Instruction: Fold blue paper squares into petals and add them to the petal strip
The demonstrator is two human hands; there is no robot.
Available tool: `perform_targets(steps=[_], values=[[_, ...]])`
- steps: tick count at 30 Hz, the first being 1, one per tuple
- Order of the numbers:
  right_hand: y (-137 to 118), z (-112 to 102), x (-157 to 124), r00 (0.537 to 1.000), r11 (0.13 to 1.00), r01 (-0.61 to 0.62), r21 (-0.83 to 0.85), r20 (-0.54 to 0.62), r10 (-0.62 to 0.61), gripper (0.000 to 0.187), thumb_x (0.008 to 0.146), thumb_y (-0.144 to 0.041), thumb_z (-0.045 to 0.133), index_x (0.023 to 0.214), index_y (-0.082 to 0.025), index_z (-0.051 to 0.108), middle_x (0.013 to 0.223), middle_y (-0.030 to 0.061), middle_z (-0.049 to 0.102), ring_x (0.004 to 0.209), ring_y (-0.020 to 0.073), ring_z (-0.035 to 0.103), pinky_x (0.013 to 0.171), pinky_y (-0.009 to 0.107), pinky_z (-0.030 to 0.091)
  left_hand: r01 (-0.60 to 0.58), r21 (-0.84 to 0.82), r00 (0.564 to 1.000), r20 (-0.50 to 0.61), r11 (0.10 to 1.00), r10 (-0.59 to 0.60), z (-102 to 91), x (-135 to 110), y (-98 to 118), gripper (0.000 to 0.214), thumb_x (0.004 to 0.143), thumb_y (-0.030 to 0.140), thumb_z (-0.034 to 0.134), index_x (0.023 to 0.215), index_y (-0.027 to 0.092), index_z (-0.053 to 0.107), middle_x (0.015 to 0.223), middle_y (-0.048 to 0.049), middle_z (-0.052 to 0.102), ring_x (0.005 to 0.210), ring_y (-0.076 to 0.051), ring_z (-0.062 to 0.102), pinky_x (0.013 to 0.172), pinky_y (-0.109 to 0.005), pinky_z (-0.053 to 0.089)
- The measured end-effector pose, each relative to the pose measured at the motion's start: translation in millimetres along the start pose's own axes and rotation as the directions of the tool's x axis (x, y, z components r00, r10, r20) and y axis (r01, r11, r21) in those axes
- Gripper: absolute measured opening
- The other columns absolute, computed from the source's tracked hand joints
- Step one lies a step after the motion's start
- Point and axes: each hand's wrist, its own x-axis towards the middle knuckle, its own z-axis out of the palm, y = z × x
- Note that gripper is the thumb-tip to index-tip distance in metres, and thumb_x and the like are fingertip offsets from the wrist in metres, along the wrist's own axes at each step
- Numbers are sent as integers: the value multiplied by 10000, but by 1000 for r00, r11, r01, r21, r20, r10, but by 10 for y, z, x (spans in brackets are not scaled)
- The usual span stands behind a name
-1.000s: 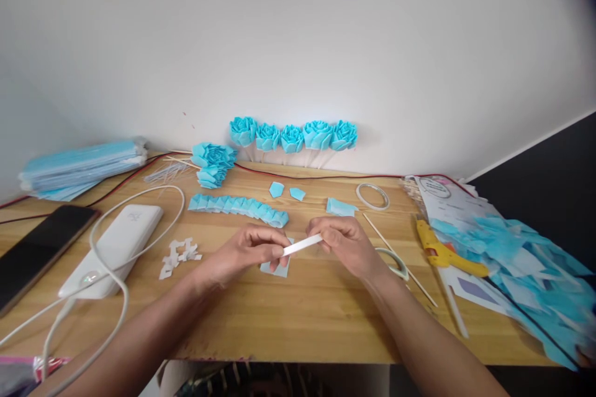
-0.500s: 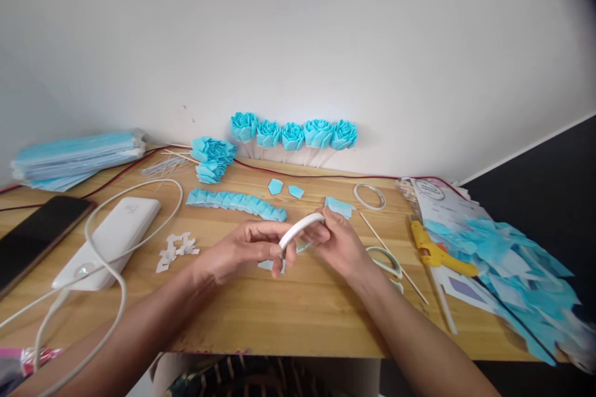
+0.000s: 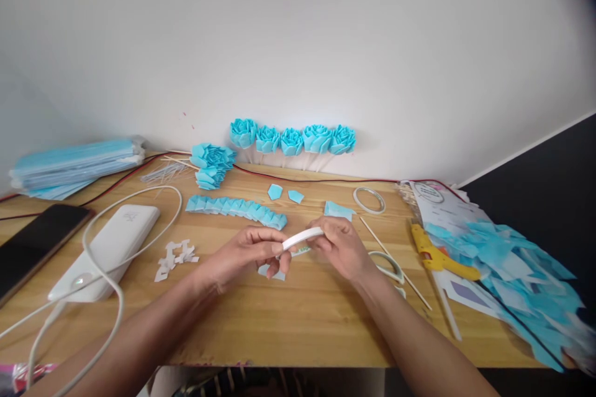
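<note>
My left hand (image 3: 246, 251) and my right hand (image 3: 342, 247) meet over the middle of the wooden table (image 3: 288, 322). Both pinch a thin white roll of tape (image 3: 302, 238) held edge-on between them, fingers curled round its rim. A small pale blue paper piece (image 3: 272, 273) lies on the table just under my left fingers. A row of folded blue paper pieces (image 3: 237, 208) stretches behind my hands.
Several blue paper roses (image 3: 292, 138) lean on the wall, another rose (image 3: 213, 161) lies left. A second tape ring (image 3: 369, 199), scissors (image 3: 388, 267), skewer (image 3: 395, 254), yellow glue gun (image 3: 437, 257) and blue scraps (image 3: 512, 260) sit right. Power bank (image 3: 112, 245), cable, phone (image 3: 32, 245), stacked masks (image 3: 74, 164) and white paper bits (image 3: 177, 255) sit left.
The tape roll was tilted up between my hands half a second ago and now lies flatter. My hands stayed close together over the blue piece.
</note>
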Motion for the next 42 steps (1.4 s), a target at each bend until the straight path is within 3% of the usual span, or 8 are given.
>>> perform_targets(steps=[5,11,13,17,20,28,34,42], values=[[15,-53,-35,996,974,83,-210,62,-71,397,859,-482,566,625,-169,633,460,-47,373,473,103,326,492,269,247,64,112,998,-16,992,-63,11,2,52,233,771,333,683,830,110,719,665,-54,668,534,-98,523,518,-223,393],[-68,11,-65,993,883,92,-461,112,-45,323,867,-408,579,684,-165,687,478,-51,395,444,77,285,456,252,199,102,215,995,-41,971,-95,6,14,71,247,761,364,688,808,123,713,627,-36,656,510,-90,488,504,-216,375],[-78,20,-57,992,908,90,-409,119,-44,339,864,-449,571,723,-168,697,487,-45,416,452,84,307,462,248,216,83,221,996,-55,972,-72,0,2,64,230,773,353,680,794,126,708,608,-28,644,520,-96,494,527,-223,377],[-54,-4,-28,989,995,75,-63,130,-66,514,873,-609,445,736,-173,680,520,-3,488,552,148,451,585,292,364,-76,119,997,10,990,76,-6,-28,44,210,778,336,678,777,128,711,600,-35,631,634,-147,546,641,-268,405],[-35,-23,-23,986,999,38,32,160,-42,496,827,-617,522,633,-177,647,552,21,501,645,181,493,640,314,373,-139,3,988,67,990,138,-8,-33,34,199,776,321,674,721,131,696,609,-43,621,660,-167,544,668,-295,407],[-28,-40,-57,978,995,50,-84,207,-32,440,841,-542,560,634,-173,681,537,-6,413,535,133,365,542,284,258,-33,241,998,59,970,20,7,-45,119,267,785,387,655,729,130,700,651,-54,628,646,-155,527,649,-286,369],[-53,-75,-74,978,977,84,-194,203,-44,425,851,-523,556,663,-165,688,556,-6,438,496,107,320,497,272,202,-1,310,999,33,951,-10,-6,-32,113,264,788,386,647,740,132,698,659,-45,615,635,-138,494,621,-270,357],[-93,-69,-83,961,927,202,-317,246,-125,385,888,-444,539,693,-151,697,554,-9,478,495,96,352,501,263,233,7,353,1000,17,936,-14,-17,-17,108,234,776,361,639,713,137,663,658,-26,588,641,-133,485,629,-266,335]])
